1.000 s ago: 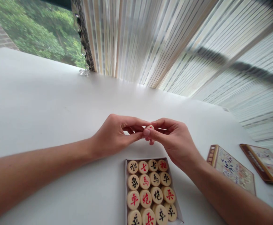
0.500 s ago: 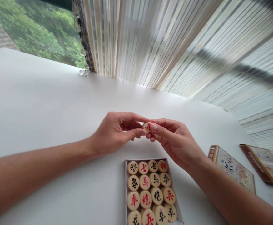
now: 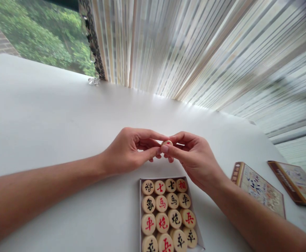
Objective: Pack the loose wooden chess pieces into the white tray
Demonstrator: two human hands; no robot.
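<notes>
Between my two hands, above the white table, is a round xiangqi piece (image 3: 166, 142) with a bit of red marking showing; fingers cover most of it. My left hand (image 3: 136, 148) pinches it from the left with thumb and fingertips. From the right, my right hand (image 3: 192, 152) grips it, its thumb lying across the front and its index finger on top. Just below the hands stands a shallow open box (image 3: 140, 210) holding rows of pale wooden xiangqi pieces, some with red characters and some with black. The box's near end is cut off by the frame.
Right of the box, partly behind my right forearm, lies a printed box lid or booklet (image 3: 263, 190). A second one (image 3: 297, 182) lies farther right. A small clear glass object (image 3: 93, 81) sits at the table's (image 3: 50, 115) far edge, before a string curtain (image 3: 153, 45) and window.
The xiangqi piece has been turned or tilted in my fingers, so its red character is now mostly hidden. My right thumb has shifted left and slightly down, close to my left thumb.
</notes>
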